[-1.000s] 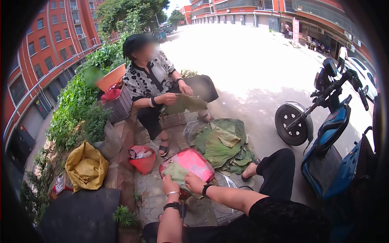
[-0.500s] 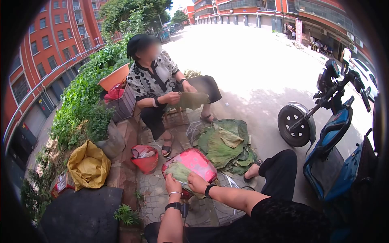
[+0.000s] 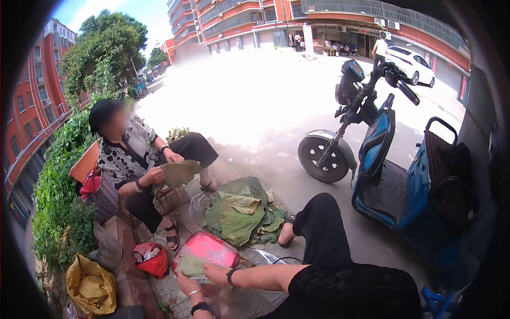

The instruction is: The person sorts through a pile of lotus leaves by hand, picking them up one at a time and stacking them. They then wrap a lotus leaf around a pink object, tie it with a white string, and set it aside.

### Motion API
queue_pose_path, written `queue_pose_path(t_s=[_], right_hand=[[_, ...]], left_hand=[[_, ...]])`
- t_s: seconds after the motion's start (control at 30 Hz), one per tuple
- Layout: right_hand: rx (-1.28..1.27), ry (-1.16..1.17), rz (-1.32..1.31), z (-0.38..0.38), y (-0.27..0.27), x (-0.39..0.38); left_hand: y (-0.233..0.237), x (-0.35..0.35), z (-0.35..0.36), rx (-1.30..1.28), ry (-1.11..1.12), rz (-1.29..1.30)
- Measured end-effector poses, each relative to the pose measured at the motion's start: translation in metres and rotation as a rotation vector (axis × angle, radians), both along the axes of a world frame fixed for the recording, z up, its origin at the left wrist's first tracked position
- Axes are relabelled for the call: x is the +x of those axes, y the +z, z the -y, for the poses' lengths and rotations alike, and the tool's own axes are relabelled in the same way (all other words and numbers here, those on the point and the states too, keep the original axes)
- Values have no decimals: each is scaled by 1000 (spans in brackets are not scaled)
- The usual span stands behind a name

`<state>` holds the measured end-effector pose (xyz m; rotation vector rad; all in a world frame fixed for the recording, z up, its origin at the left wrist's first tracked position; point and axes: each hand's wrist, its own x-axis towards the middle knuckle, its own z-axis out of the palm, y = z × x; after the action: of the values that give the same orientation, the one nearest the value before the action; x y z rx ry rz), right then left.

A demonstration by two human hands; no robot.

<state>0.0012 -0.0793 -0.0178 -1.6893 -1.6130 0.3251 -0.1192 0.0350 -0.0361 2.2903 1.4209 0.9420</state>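
A pale green dried leaf (image 3: 190, 267) lies against the near left side of a worn pink-red, rounded object (image 3: 212, 251). My left hand (image 3: 188, 284) is closed on the leaf's near left edge. My right hand (image 3: 215, 274) grips the same leaf a little to the right, its fingers partly hidden. Beyond the pink-red object spreads a pile of large, flat green leaves (image 3: 234, 215), some browned. White strips (image 3: 267, 256) lie on the paving near that pile.
Across from me sits a person (image 3: 133, 146) holding another leaf (image 3: 179, 173). A red bag (image 3: 151, 260) and a yellow sack (image 3: 91, 286) stand at the left. On the right is a blue electric scooter (image 3: 380, 175). Green bushes (image 3: 64, 196) line the far left.
My view has turned right and upward, so the scene sits further left in the picture and more of the scooter shows. Both hands stay on the leaf.
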Motion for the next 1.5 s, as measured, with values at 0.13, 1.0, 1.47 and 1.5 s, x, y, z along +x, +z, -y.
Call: queue_pose_path(t_s=[0.13, 1.0, 1.47, 1.5], right_hand=[[24, 42, 45, 0, -7, -2], [-181, -261, -486, 40, 5, 30], [-415, 136, -1206, 90, 39, 27], [-424, 140, -1204, 91, 41, 28]], left_hand=[[28, -1, 13, -293, 65, 133], [-2, 11, 28, -1070, -76, 988], [83, 7, 63, -1413, -249, 1408], [78, 7, 62, -1368, -259, 1387]])
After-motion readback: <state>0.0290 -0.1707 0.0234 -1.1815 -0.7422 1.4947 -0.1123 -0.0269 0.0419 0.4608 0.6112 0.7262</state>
